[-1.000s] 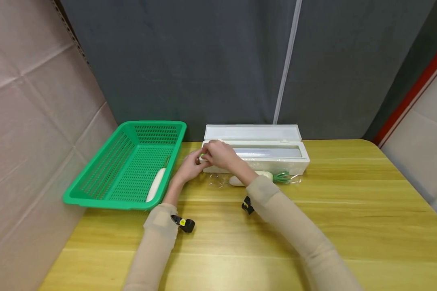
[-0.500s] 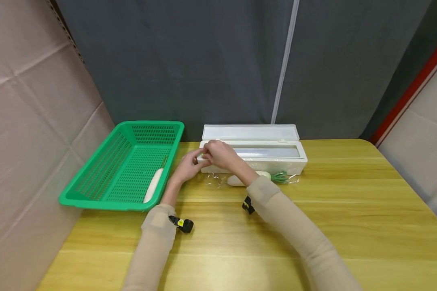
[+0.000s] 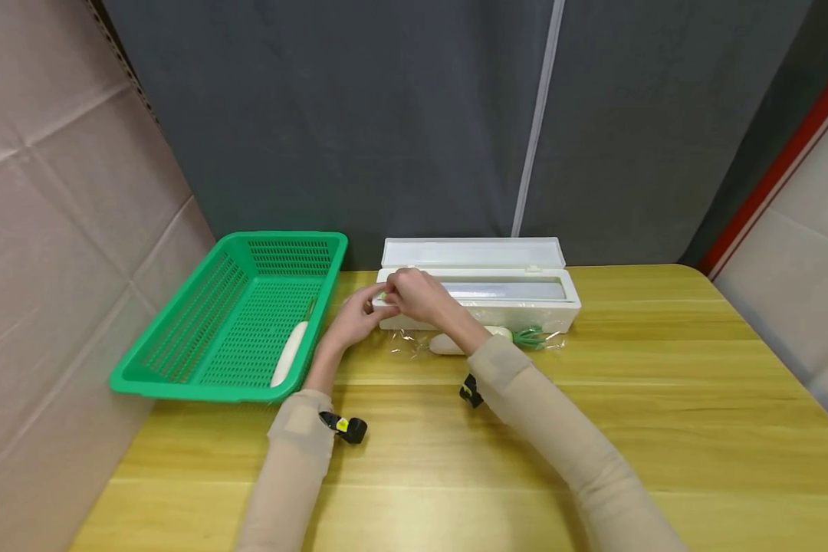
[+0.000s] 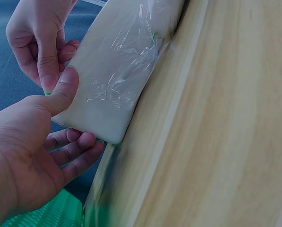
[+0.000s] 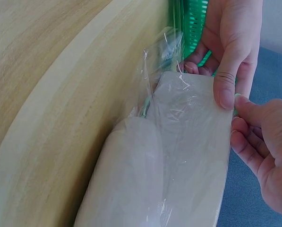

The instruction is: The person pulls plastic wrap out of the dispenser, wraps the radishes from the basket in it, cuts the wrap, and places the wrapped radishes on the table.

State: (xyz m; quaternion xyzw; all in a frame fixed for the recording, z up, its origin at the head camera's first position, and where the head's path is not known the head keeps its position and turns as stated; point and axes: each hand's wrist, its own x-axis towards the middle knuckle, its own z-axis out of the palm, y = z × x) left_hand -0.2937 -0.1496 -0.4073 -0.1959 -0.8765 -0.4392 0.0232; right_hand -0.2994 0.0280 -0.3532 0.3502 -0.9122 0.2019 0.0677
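Note:
In the head view a long white cling film box (image 3: 524, 316) stands with its lid raised, a roll visible inside. My left hand (image 3: 353, 318) grips its left end, the thumb (image 4: 67, 85) at the top edge and fingers against the end wall. Beside it my right hand (image 3: 417, 295) pinches a small green piece (image 5: 235, 112) at the box's top edge; the fingers mostly hide it. In front of the box lies a white radish (image 3: 445, 345) with green leaves, in clear film (image 4: 117, 71). The film also clings to the box's front.
A green perforated basket (image 3: 228, 393) stands on the left, holding another white radish (image 3: 290, 354). Everything sits on a wooden table (image 3: 414, 491). A dark curtain (image 3: 359, 130) hangs behind, and a pale wall covering (image 3: 55, 268) borders the left side.

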